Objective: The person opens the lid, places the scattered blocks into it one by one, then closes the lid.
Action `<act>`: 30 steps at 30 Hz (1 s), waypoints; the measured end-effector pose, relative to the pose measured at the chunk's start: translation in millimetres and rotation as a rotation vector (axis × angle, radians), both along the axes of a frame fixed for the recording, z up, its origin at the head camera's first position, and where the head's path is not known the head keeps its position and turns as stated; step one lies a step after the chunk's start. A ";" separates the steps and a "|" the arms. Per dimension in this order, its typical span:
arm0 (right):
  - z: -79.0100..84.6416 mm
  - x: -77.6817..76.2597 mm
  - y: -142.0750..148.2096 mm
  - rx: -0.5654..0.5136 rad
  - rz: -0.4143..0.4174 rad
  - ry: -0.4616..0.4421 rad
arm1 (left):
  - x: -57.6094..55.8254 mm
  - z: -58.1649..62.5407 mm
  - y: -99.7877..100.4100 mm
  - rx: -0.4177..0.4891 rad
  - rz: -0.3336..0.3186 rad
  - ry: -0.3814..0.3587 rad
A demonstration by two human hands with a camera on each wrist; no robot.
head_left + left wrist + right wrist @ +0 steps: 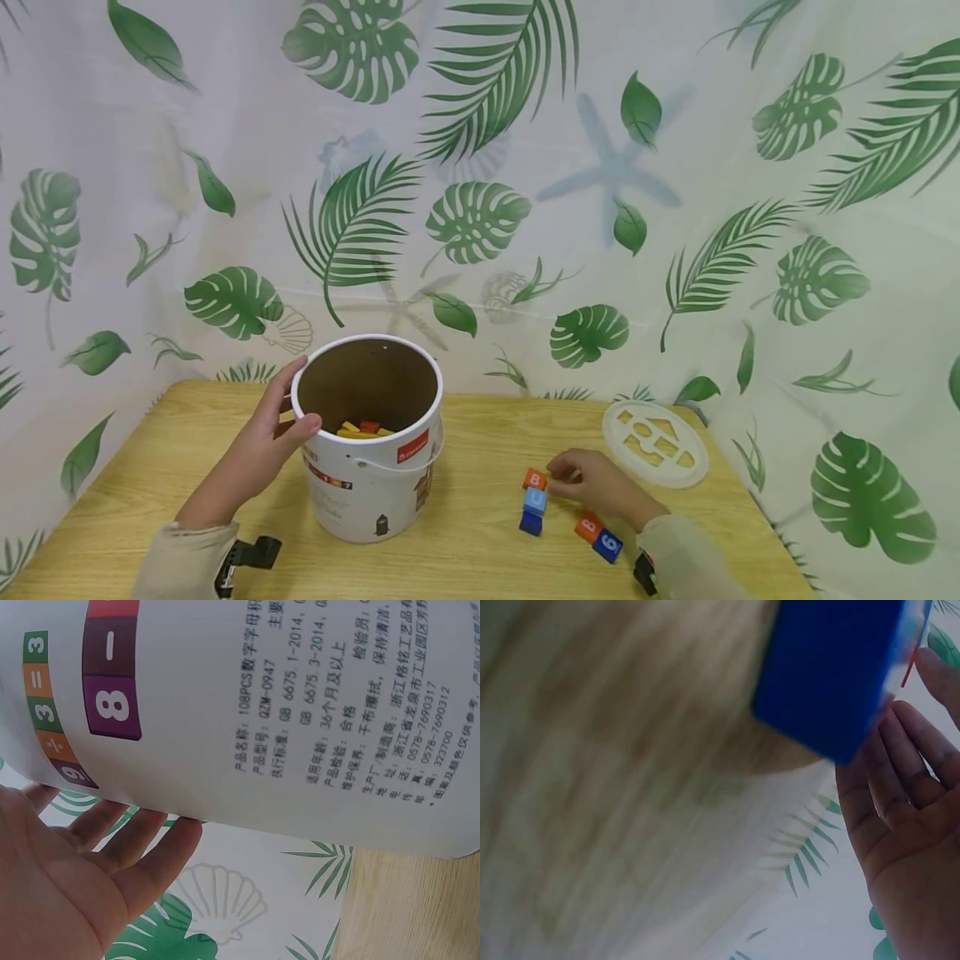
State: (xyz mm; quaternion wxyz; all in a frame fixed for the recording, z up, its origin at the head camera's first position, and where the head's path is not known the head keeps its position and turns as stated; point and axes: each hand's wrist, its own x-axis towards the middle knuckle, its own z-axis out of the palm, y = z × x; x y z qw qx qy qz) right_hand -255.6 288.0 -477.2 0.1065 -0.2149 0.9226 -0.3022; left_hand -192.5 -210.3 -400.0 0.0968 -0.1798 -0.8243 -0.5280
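A white bucket [360, 492] with a wire handle stands on the table, and yellow and red blocks [363, 430] show inside it. My left hand [258, 446] holds its left side, thumb at the near rim and fingers spread along the outer wall [187, 765]. My right hand [600, 483] has its fingertips beside a red letter block [535, 479]; whether they touch cannot be told. Below that block, a light blue block [535, 501] and a dark blue block [531, 523] continue the line. In the right wrist view, a blue block [825, 675] partly hides the right fingers.
Under the right wrist lie another red block [588, 527] and a blue block marked 6 [607, 546]. A round white lid with shaped cut-outs [693, 454] lies at the back right of the wooden table [480, 550]. A leaf-printed cloth [480, 125] hangs behind.
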 end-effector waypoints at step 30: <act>-0.8 -5.3 -14.0 -0.001 -0.031 -0.060 | -0.8 -0.4 -0.8 0.005 0.006 -0.013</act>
